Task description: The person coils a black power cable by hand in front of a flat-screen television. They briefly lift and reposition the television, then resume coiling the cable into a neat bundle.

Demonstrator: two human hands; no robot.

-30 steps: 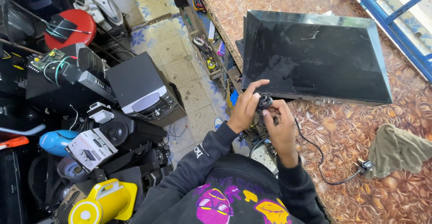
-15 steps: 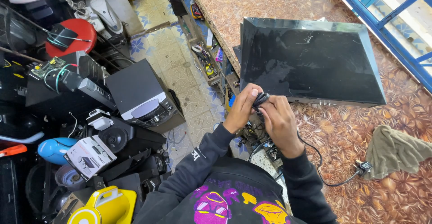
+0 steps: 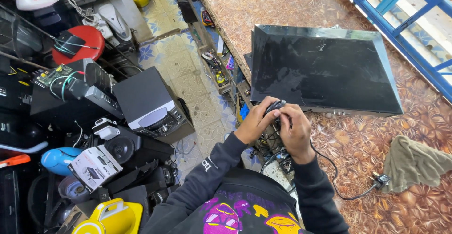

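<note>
Head view looks down on both hands meeting at the counter edge, just below the near-left corner of a flat black device that lies on the patterned top. The left hand and right hand are both clenched on a small black plug, which sits between the fingertips right against the device's front edge.

Compared with a second ago, the hands have drawn closer together and nearer the device's corner; the plug, held a little apart from the casing then, now touches or nearly touches it. Whether it sits in a socket cannot be told. That suggests the work on the plug has passed from handling to fitting.

From the right hand a black cable runs toward 4 o'clock to a small connector beside a crumpled olive cloth. At 9 o'clock, on the tiled floor, stand a grey stereo unit, speakers and a red stool; a yellow container sits at 7 o'clock.
</note>
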